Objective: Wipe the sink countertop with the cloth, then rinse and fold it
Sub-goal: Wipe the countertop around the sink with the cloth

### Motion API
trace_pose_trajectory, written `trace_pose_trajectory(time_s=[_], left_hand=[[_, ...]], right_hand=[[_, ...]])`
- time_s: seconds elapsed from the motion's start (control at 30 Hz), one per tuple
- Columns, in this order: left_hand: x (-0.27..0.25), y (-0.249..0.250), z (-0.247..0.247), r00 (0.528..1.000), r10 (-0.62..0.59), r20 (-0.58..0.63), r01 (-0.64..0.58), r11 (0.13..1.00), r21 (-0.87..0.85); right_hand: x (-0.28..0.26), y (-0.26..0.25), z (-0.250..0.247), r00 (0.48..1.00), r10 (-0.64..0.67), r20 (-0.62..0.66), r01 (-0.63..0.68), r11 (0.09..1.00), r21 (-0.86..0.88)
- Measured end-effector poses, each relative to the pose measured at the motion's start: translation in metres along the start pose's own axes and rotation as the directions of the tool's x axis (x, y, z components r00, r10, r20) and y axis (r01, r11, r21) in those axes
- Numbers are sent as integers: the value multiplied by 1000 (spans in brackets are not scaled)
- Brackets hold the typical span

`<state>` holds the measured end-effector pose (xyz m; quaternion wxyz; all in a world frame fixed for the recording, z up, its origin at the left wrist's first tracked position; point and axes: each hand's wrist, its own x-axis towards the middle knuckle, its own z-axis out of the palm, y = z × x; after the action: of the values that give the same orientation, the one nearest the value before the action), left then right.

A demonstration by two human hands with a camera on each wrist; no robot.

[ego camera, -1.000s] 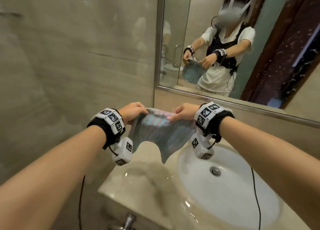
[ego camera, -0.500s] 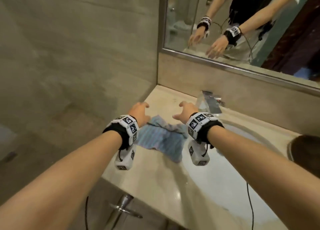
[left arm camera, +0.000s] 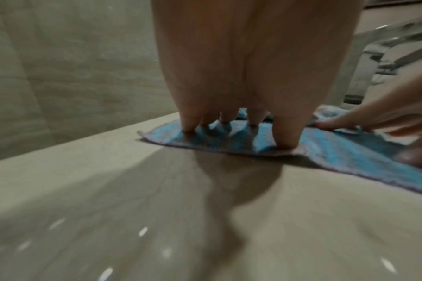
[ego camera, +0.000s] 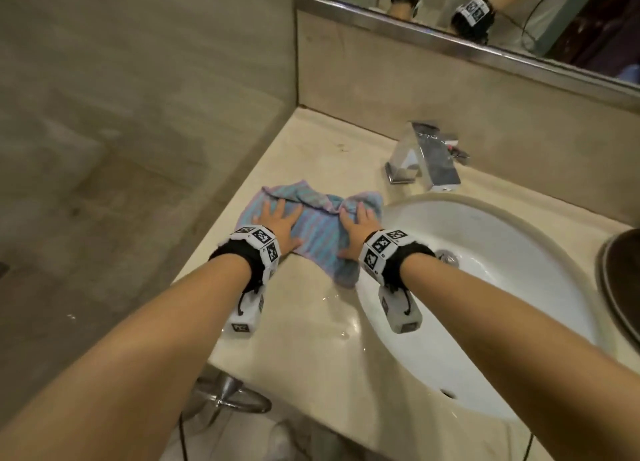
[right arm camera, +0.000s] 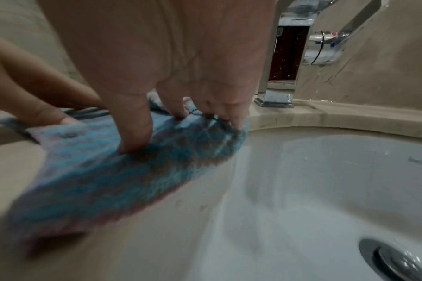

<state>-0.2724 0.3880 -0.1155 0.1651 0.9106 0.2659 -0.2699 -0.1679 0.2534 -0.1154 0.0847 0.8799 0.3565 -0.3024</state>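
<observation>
— Fingers (ego camera: 268, 211) of the left hand (ego camera: 277, 225) were spread apart and flat on the cloth (ego camera: 317, 233); those of the right hand (ego camera: 356, 225) were straight too, pressing its bunched right part. How did that differ from a second before?

— Then both hands pinched the cloth's top edge and held it up over the sink. Half a second before, they were letting it down. Now it lay on the surface (ego camera: 301, 342), at 9 o'clock from the sink (ego camera: 519, 287), its right edge at the basin's rim.

— And the arms?

— Both forearms reached forward side by side, palms down, thumbs turned inward toward each other. The faucet (ego camera: 424, 157) stood at 1 o'clock from the cloth, apart from it.
</observation>
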Motion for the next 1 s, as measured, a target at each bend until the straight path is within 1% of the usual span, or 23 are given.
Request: trace_pose_trajectory(time_s=[0.17,0.33,0.6,0.7,0.8,1.0], left_hand=[[32,-3,-20,1000,7,-11,-6,1000,7],[63,-4,-41,1000,4,-17,-3,1000,11],[103,-2,-65,999,12,-48,-11,1000,17],[114,-3,-72,998,21,-51,-20,1000,17],[120,-4,-76,998,20,-54,-19,1000,13],[111,-7,-72,998,29,-57,-28,1000,12]], right_hand=[[26,5,-20,1000,-6,9,7,1000,-28],[62,15,-43,999,-29,13,29,1000,6],[106,21,-71,1000,16,-11,-16,1000,-4],[113,21,-77,999,20,-39,-20,1000,-2],[117,22,-80,999,16,-40,-16,1000,8],[113,21,-75,999,14,-47,-12,999,29]])
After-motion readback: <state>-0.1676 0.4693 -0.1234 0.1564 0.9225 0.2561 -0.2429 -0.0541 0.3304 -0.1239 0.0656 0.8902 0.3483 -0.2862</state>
